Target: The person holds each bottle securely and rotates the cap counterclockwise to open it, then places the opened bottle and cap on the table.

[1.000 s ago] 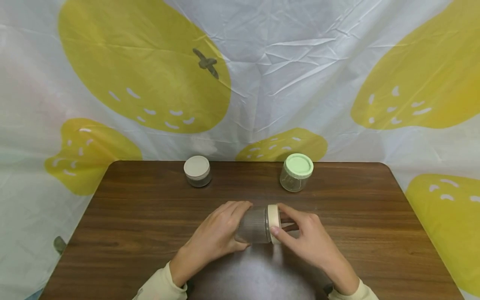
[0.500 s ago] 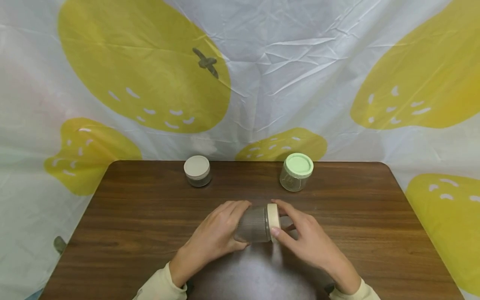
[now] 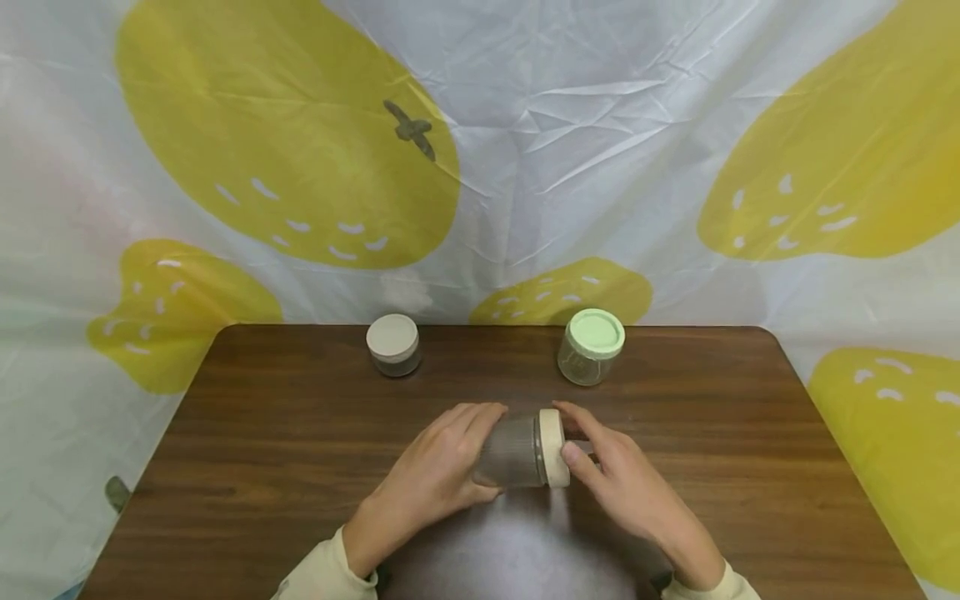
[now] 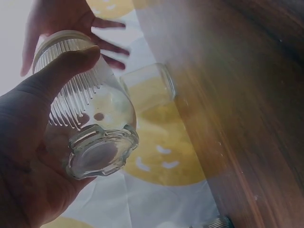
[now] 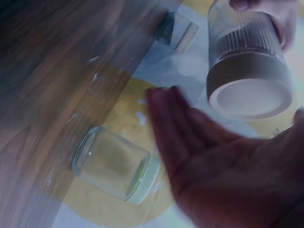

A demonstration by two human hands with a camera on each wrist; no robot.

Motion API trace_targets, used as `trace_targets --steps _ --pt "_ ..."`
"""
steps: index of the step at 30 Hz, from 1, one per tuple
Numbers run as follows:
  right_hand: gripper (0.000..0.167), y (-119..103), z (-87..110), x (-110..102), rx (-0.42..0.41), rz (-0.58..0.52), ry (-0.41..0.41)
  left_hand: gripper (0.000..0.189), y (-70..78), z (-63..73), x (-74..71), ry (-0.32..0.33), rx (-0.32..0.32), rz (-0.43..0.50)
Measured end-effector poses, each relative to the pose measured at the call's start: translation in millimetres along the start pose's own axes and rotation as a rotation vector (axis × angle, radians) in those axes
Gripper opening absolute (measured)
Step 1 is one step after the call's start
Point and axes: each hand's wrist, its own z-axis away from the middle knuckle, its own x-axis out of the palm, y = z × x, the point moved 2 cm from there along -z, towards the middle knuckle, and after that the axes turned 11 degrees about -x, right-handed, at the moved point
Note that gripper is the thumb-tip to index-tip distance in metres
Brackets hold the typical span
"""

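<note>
My left hand point(image 3: 438, 458) grips a clear ribbed glass jar point(image 3: 512, 454) that lies sideways in the air above the table, its base toward the palm. In the left wrist view the thumb crosses the ribbed wall and the jar's thick glass base point(image 4: 102, 154) faces the camera. A cream lid point(image 3: 553, 448) sits on the jar's right-hand end. My right hand point(image 3: 626, 475) is beside that lid, its thumb near the lid's face. The right wrist view shows a gap between its extended fingers point(image 5: 166, 118) and the lid.
At the table's back edge stand a low jar with a whitish lid point(image 3: 393, 343), on the left, and a taller glass jar with a pale green lid point(image 3: 591, 346), on the right. A white cloth with yellow lemon prints point(image 3: 570, 100) hangs behind the brown wooden table point(image 3: 262, 433).
My right thumb has come off the lid's rim and the fingers have loosened. The jar has shifted slightly right with the left hand still around it.
</note>
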Motion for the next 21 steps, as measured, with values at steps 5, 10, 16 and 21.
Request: trace_targets --steps 5,10,16,21 --pt "0.051 -2.5 -3.3 -5.4 0.335 -0.002 0.039 0.094 1.8 0.4 0.1 0.005 0.01 -0.027" --pt "0.073 -6.7 -8.3 -5.9 0.534 0.024 -0.016 0.093 2.8 0.7 2.3 0.002 0.012 -0.033" --pt "0.079 -11.5 -10.5 -0.2 0.566 0.017 -0.051 0.094 5.0 0.0 4.5 -0.009 0.012 -0.025" --pt "0.077 -12.8 -10.3 0.8 0.553 0.024 -0.049 0.095 5.6 -0.9 3.9 -0.013 0.012 -0.031"
